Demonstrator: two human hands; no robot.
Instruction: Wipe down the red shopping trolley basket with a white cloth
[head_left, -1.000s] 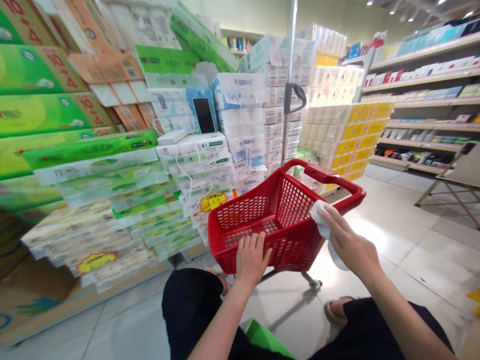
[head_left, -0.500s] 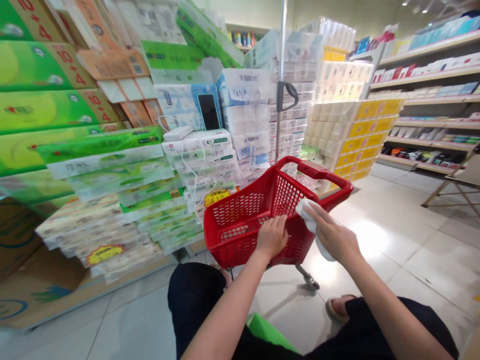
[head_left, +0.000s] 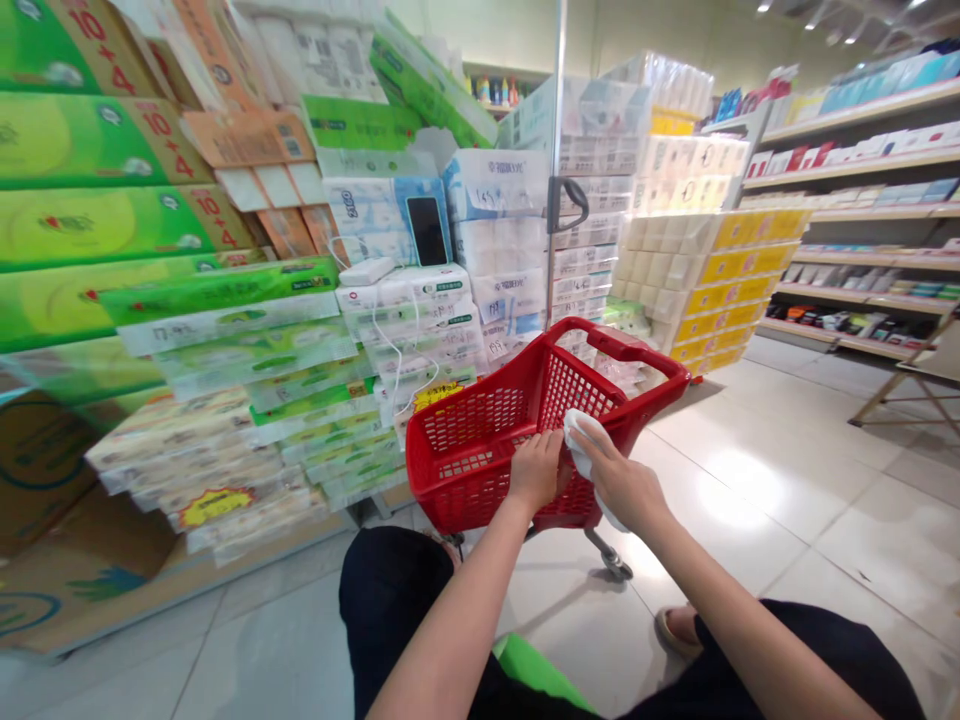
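In front of me stands a red plastic shopping cart (head_left: 465, 505) with perforated basket walls and a looped handle at the upper right. My left hand (head_left: 537, 470) is closed over the rim of its near side, fingers curled over the edge. A white cloth (head_left: 579, 440) is in my right hand (head_left: 626, 485), pressed against the same rim just right of my left hand. Part of the cloth hangs below my right palm. My fingers hide the stretch of rim beneath them.
Stacked tissue packs (head_left: 240, 330) fill the left and back. A phone (head_left: 427, 230) leans there above a white cabled device (head_left: 366, 271). A metal pole (head_left: 556, 120) rises behind the cart. Shelves (head_left: 862, 215) and a folding chair (head_left: 919, 375) stand right. Something green (head_left: 536, 675) lies between my legs.
My right hand and the cloth have moved left and slightly down along the rim, closer to my left hand. My left hand keeps its grip, and the cart's handle end has shifted slightly left.
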